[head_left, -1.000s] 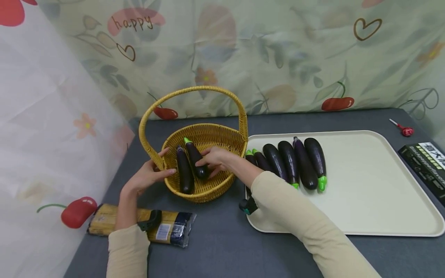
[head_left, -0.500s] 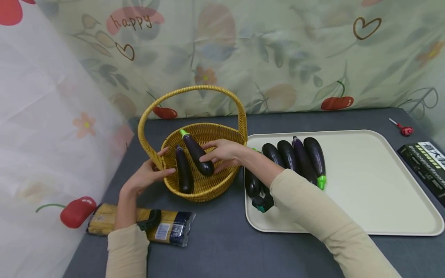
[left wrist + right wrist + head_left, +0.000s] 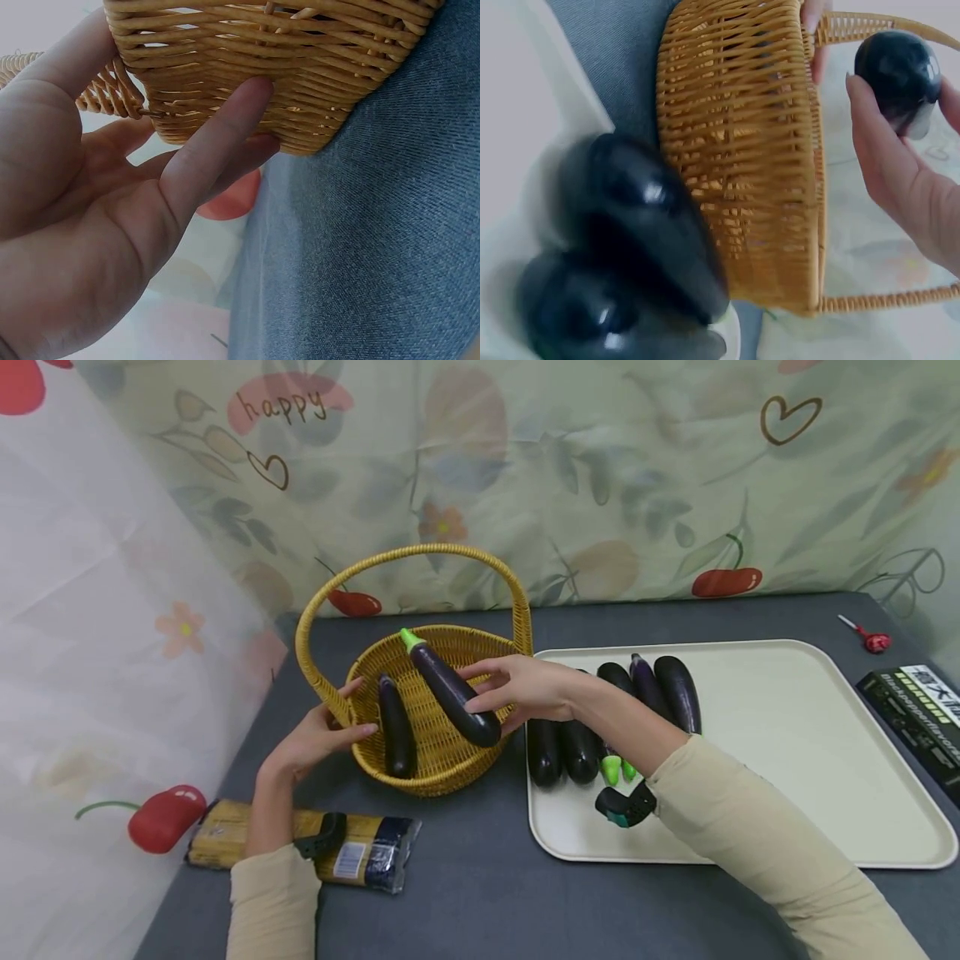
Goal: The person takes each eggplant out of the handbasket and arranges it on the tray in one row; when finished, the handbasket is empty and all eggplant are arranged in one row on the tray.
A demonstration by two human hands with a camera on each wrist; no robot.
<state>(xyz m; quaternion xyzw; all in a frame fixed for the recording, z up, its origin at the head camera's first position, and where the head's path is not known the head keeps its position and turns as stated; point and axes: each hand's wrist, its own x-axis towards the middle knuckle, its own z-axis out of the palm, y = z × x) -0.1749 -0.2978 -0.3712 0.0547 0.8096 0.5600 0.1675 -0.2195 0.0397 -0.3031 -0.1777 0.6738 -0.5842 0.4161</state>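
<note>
My right hand (image 3: 528, 689) pinches a dark purple eggplant (image 3: 450, 693) with a green stem, tilted above the right part of the yellow wicker basket (image 3: 468, 764). In the right wrist view, the held eggplant's (image 3: 896, 71) rounded end shows between thumb and fingers. Another eggplant (image 3: 397, 731) lies inside the basket on its left. My left hand (image 3: 315, 739) holds the basket's left side near the handle base, thumb over the rim. Fingers (image 3: 217, 142) press the basket's outer wall in the left wrist view. Several eggplants (image 3: 543, 756) lie on the white tray, partly hidden by my right arm.
The white tray (image 3: 795, 777) stands right of the basket on a grey-blue cloth (image 3: 480, 893). A pack of noodles (image 3: 375, 852) lies under my left forearm. At the right are a lollipop (image 3: 876, 642) and a black box (image 3: 911, 718). A printed curtain (image 3: 585, 468) hangs behind.
My right hand has lifted the eggplant from the basket's bottom and moved right with it. The left hand and basket stay in place.
</note>
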